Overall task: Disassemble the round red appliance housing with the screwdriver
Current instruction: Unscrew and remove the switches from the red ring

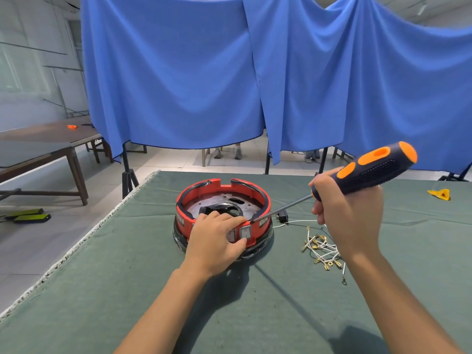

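Observation:
The round red appliance housing (pixel 199 194) stands on the green table cover (pixel 127 277), open at the top with a metal plate inside and two rocker switches on its near wall. My left hand (pixel 217 241) grips the near rim and wall, fingers over the edge beside the switches. My right hand (pixel 347 215) holds the screwdriver (pixel 370 171), which has a dark handle with orange patches. Its shaft slants down to the left and the tip touches the near rim just right of my left fingers.
A bundle of white wires with brass terminals (pixel 323 249) lies right of the housing, with a small black part (pixel 283 216) beside it. A yellow scrap (pixel 439 194) sits far right. Blue curtains (pixel 229 72) hang behind the table; a wooden table (pixel 51 141) stands to the left.

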The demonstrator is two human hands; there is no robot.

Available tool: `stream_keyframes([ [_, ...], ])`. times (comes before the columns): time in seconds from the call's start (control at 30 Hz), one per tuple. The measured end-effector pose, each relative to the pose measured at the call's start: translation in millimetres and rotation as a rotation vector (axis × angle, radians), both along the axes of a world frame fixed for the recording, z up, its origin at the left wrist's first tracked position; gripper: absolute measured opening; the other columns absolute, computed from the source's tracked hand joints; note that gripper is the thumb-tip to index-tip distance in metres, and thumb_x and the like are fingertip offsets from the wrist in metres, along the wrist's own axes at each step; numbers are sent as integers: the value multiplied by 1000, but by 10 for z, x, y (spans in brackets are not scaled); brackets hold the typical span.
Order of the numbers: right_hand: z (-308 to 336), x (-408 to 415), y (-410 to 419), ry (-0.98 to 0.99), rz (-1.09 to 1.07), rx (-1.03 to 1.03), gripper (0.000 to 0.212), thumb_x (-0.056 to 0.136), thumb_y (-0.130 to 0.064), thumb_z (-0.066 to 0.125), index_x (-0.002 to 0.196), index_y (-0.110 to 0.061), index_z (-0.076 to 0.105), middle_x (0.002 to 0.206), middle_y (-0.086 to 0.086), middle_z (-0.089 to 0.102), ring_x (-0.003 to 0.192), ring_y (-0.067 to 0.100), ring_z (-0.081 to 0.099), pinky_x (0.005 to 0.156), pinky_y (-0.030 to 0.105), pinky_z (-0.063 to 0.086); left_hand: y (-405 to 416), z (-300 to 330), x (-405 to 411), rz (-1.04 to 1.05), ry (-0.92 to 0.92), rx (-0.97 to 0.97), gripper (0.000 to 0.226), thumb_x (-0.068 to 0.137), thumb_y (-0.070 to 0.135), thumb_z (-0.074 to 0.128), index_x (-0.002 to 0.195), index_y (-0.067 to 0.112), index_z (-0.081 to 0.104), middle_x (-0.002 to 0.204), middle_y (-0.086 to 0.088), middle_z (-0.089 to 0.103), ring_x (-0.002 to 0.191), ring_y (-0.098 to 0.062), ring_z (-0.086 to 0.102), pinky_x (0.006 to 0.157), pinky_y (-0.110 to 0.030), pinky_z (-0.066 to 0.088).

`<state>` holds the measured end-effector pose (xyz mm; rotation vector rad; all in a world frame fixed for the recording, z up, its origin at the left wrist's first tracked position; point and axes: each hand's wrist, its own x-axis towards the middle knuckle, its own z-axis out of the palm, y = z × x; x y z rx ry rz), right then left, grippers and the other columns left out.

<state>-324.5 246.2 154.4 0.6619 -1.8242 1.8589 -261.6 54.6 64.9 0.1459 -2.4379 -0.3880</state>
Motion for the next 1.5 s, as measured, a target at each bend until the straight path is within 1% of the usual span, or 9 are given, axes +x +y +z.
stream_keyframes([
  [0.2, 5, -3, 3, 18, -1, 26, 23, 70, -20, 60, 61, 0, 56, 49, 20, 50, 38, 18, 49, 41, 22, 39, 32, 0, 3, 9, 6, 1, 44, 74, 41, 53, 114, 28, 67, 101, 13, 68, 93, -12, 54, 82, -26, 31],
  [0.33, 42, 2, -42, 46, -28, 66, 28, 69, -24, 59, 63, 2, 50, 50, 20, 46, 49, 37, 44, 44, 36, 39, 43, -4, 11, 21, 21, 13, 45, 74, 42, 52, 114, 28, 67, 102, 14, 67, 97, -12, 52, 91, -26, 27],
  [0.4, 115, 7, -106, 48, -49, 86, 25, 68, -26, 58, 60, -5, 45, 45, 6, 41, 48, 30, 39, 46, 38, 38, 57, -2, 15, 39, 37, 20, 44, 74, 42, 53, 113, 28, 68, 100, 14, 68, 99, -13, 51, 95, -28, 25],
  [0.5, 273, -7, -232, 57, -73, 181, 22, 68, -31, 56, 54, -21, 42, 42, -8, 34, 44, 12, 30, 47, 31, 29, 70, -15, 25, 58, 28, 14, 41, 75, 40, 57, 113, 28, 68, 101, 13, 68, 102, -15, 49, 99, -32, 25],
  [0.73, 524, -107, -526, 52, -131, 377, 29, 67, -38, 50, 55, -17, 35, 49, -5, 40, 52, 20, 40, 52, 29, 31, 66, -39, 49, 45, -6, 7, 39, 81, 39, 62, 119, 32, 63, 107, 18, 64, 102, -11, 49, 99, -25, 20],
  [0.93, 669, -274, -726, 11, -134, 510, 30, 78, -35, 52, 58, -16, 38, 56, -3, 45, 54, 20, 43, 52, 28, 30, 49, -29, 44, 38, -9, 7, 39, 81, 40, 61, 119, 33, 62, 108, 18, 64, 101, -9, 49, 97, -25, 23],
  [1.3, 799, -481, -1147, -41, -103, 659, 26, 80, -38, 52, 64, -22, 39, 61, -4, 47, 58, 21, 48, 55, 29, 33, 21, -52, 14, 28, -1, 19, 42, 83, 44, 56, 124, 36, 58, 114, 20, 62, 103, -6, 46, 101, -25, 23],
  [1.4, 794, -480, -1163, -35, -88, 667, 26, 81, -38, 52, 66, -20, 42, 63, -3, 50, 59, 21, 49, 56, 29, 35, 8, -66, 15, 21, -13, 7, 44, 82, 46, 53, 126, 37, 56, 116, 20, 61, 105, -6, 46, 102, -26, 23],
  [1.5, 750, -421, -1044, 23, -112, 584, 29, 79, -36, 54, 59, -18, 43, 60, -1, 50, 55, 21, 45, 53, 28, 32, -7, -74, 20, 14, -17, -11, 47, 80, 48, 51, 126, 36, 55, 116, 19, 61, 105, -7, 46, 102, -26, 22],
])
